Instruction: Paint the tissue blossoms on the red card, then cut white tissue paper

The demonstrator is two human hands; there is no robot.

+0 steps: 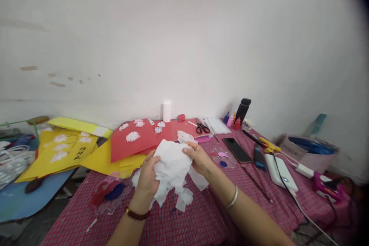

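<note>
A crumpled, ragged sheet of white tissue paper (172, 163) is stretched between my two hands above the checked tablecloth. My left hand (148, 175) grips its left edge, thumb on top. The upper right edge is pinched by my right hand (198, 157). More torn white pieces (184, 198) lie under and around the sheet, partly hidden by it. Left of my left hand sits a clear palette (108, 194) with red and blue paint. Behind the tissue, a red sheet (122, 146) bears pale, flower-like clusters.
Black scissors (202, 127), a second palette (223, 158), a phone (238, 150) and a brush (258, 184) lie to the right. Farther right are a white power bank (281, 173) with cables and a bin (308, 152). Yellow sheets (62, 150) are at the left; a white wall stands behind.
</note>
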